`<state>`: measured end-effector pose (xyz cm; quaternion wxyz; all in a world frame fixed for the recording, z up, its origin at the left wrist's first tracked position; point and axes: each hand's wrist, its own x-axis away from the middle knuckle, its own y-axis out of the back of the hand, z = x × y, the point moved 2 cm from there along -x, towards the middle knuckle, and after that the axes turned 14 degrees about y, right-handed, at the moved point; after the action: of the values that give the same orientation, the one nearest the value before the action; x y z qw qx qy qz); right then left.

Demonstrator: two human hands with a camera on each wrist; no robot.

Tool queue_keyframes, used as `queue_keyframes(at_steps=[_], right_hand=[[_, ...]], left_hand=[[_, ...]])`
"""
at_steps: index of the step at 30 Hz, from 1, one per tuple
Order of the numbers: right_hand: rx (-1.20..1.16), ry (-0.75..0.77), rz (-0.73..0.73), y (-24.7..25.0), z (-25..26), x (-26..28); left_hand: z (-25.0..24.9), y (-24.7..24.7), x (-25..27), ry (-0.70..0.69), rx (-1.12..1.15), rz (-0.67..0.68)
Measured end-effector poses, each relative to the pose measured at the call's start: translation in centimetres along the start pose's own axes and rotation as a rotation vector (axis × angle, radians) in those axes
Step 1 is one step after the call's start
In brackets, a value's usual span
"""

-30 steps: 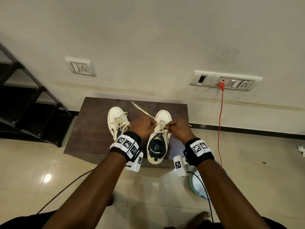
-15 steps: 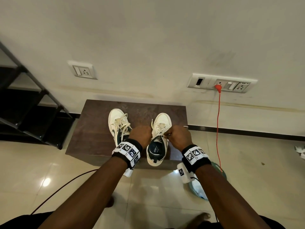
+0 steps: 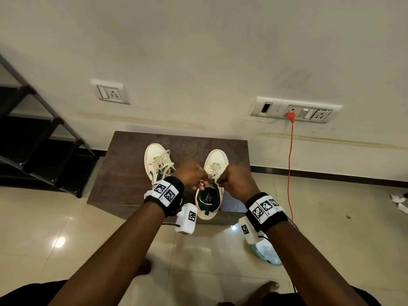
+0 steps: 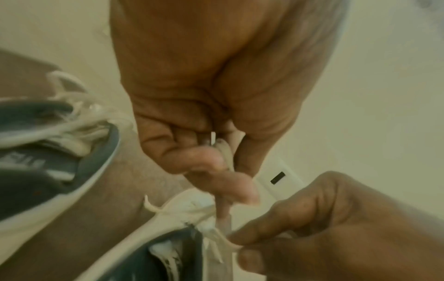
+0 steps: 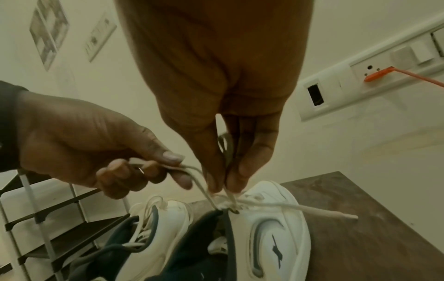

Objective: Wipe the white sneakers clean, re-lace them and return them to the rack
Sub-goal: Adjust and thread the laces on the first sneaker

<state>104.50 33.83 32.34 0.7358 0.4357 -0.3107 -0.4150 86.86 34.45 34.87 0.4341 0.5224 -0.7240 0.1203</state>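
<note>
Two white sneakers with dark linings stand toes-to-wall on a low brown table (image 3: 123, 173). The left sneaker (image 3: 155, 159) is laced and untouched. Both hands work at the top eyelets of the right sneaker (image 3: 215, 159). My left hand (image 3: 202, 183) pinches one strand of the white lace (image 5: 194, 171) in curled fingers. My right hand (image 3: 219, 181) pinches the other strand between thumb and forefinger (image 5: 250, 167), just above the eyelet. A free lace end (image 5: 336, 213) lies out over the table. The left wrist view is blurred but shows the same lace (image 4: 227, 157) in my left hand (image 4: 223, 171).
A black shoe rack (image 3: 39, 138) stands at the left against the wall. An orange cable (image 3: 291, 164) hangs from the wall socket to the floor at the right. A pale blue basin (image 3: 268, 252) sits on the tiles below my right wrist. Crumpled white scraps (image 3: 399, 200) lie far right.
A second ago the lace stretched out to the far left above the shoe. It is now drawn in, and both hands have come back to the shoe's collar, close together.
</note>
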Motion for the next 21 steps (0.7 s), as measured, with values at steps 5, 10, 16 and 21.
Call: queue_keyframes(at_steps=[5, 10, 16, 21], right_hand=[[0.078, 0.205, 0.114, 2.3, 1.6, -0.2], [0.091, 0.261, 0.104, 5.6, 1.6, -1.4], [-0.165, 0.34, -0.017, 6.1, 0.2, -3.7], [-0.621, 0.149, -0.135, 3.1, -1.1, -4.7]], left_hand=[[-0.4, -1.8, -0.2, 0.011, 0.391, 0.11], [-0.4, -2.9, -0.6, 0.057, 0.226, 0.084], [-1.0, -1.8, -1.2, -0.071, 0.046, 0.055], [-0.2, -0.4, -2.1, -0.179, -0.001, -0.004]])
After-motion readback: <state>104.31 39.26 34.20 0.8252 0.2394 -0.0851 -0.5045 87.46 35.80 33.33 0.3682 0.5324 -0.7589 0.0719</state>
